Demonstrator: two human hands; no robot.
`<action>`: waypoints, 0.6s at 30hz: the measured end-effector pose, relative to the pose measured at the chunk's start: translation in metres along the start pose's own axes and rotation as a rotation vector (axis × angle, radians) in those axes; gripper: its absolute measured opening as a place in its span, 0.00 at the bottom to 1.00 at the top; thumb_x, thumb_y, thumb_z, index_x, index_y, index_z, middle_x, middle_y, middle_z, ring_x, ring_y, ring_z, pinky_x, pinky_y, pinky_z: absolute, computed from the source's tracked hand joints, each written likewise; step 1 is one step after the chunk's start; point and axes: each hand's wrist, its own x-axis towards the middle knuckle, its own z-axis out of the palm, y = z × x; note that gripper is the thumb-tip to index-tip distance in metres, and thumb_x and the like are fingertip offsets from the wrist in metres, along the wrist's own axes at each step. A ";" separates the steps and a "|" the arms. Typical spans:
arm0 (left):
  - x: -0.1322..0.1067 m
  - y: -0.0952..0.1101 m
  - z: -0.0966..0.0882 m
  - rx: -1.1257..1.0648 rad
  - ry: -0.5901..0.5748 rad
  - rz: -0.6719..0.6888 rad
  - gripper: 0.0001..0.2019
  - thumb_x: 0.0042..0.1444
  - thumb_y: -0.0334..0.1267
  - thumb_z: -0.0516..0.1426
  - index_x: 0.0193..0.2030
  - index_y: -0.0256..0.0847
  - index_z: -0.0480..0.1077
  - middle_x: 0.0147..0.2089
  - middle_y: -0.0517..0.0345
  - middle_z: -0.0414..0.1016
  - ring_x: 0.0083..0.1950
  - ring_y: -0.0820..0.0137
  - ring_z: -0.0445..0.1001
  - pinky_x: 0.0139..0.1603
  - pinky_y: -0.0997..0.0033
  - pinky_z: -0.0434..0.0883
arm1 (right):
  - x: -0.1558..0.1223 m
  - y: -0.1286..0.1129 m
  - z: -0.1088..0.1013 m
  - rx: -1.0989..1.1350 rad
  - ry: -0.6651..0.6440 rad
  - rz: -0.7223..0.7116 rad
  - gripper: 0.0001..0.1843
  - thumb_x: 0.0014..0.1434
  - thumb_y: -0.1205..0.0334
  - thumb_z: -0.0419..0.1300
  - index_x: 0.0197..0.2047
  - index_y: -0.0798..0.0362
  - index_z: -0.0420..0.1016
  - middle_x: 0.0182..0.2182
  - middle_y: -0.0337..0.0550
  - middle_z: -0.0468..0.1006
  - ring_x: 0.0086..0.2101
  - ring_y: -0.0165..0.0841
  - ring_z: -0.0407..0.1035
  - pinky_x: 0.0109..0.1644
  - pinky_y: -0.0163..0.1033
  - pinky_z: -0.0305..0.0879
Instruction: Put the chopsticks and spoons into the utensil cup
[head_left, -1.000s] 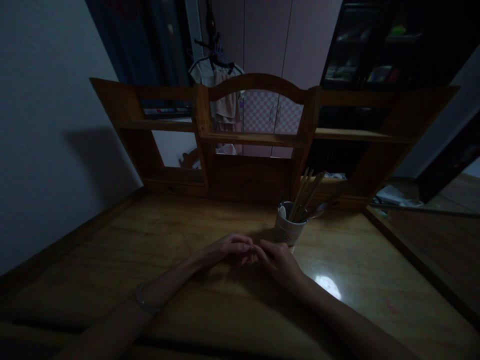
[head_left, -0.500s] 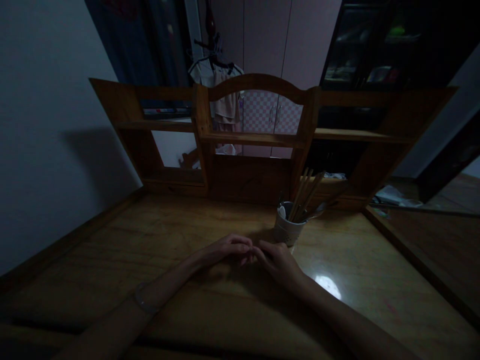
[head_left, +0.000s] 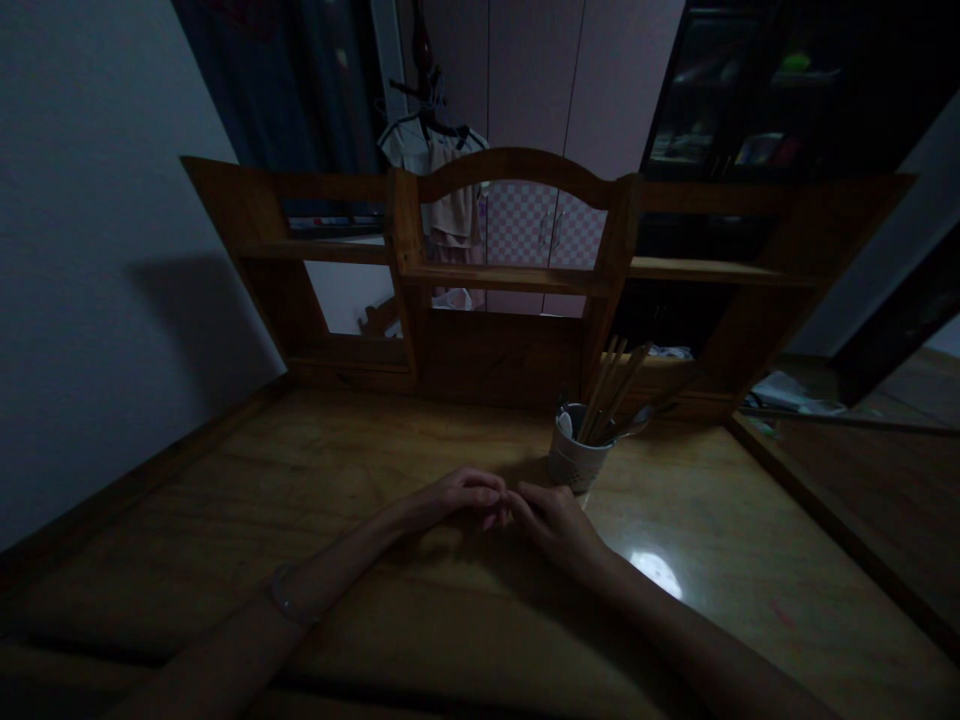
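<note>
Both of my hands rest on the wooden desk (head_left: 300, 500) in dim light. My left hand (head_left: 454, 500) lies palm down with its fingers curled loosely, and a bracelet circles that wrist. My right hand (head_left: 551, 520) lies palm down beside it, its fingertips meeting those of the left. I see nothing held in either hand. Just behind my right hand stands a white perforated cup (head_left: 576, 458) holding several chopsticks and a spoon.
A wooden shelf unit (head_left: 517, 275) rises along the back of the desk. A pale wall is on the left. Clothes hang on a hanger (head_left: 442, 175) behind the shelf. A dark cabinet stands at the back right, and a light reflection shines on the desk.
</note>
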 end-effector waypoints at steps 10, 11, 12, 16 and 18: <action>0.000 -0.001 -0.001 -0.013 -0.023 0.016 0.17 0.57 0.48 0.57 0.38 0.32 0.73 0.33 0.51 0.73 0.29 0.74 0.69 0.30 0.77 0.65 | -0.001 0.003 0.001 -0.032 -0.016 0.013 0.19 0.70 0.56 0.47 0.35 0.54 0.74 0.26 0.39 0.76 0.25 0.27 0.68 0.30 0.31 0.56; 0.000 -0.001 -0.001 -0.019 -0.027 0.023 0.17 0.57 0.48 0.57 0.38 0.32 0.74 0.33 0.52 0.73 0.29 0.74 0.68 0.30 0.77 0.65 | 0.000 0.003 0.000 -0.015 -0.022 0.010 0.19 0.70 0.56 0.46 0.35 0.54 0.74 0.27 0.39 0.76 0.25 0.27 0.68 0.31 0.30 0.57; 0.000 -0.001 -0.001 -0.025 -0.030 0.029 0.18 0.57 0.48 0.57 0.38 0.32 0.74 0.33 0.52 0.73 0.29 0.74 0.68 0.30 0.77 0.65 | 0.000 0.002 0.000 -0.003 -0.026 0.010 0.20 0.70 0.56 0.46 0.35 0.54 0.74 0.27 0.39 0.76 0.26 0.27 0.69 0.31 0.30 0.57; 0.001 -0.002 -0.001 -0.027 -0.026 0.026 0.18 0.57 0.49 0.57 0.38 0.32 0.73 0.34 0.51 0.73 0.29 0.74 0.69 0.30 0.76 0.65 | -0.001 0.001 -0.001 -0.018 -0.035 0.015 0.20 0.70 0.55 0.46 0.35 0.54 0.74 0.28 0.39 0.77 0.27 0.27 0.70 0.33 0.30 0.58; 0.001 -0.003 -0.002 -0.022 -0.024 0.009 0.17 0.57 0.49 0.57 0.37 0.32 0.73 0.34 0.51 0.74 0.29 0.74 0.69 0.30 0.76 0.65 | -0.001 0.001 -0.001 -0.052 -0.038 0.015 0.19 0.70 0.55 0.46 0.36 0.53 0.74 0.28 0.40 0.77 0.27 0.28 0.70 0.33 0.30 0.58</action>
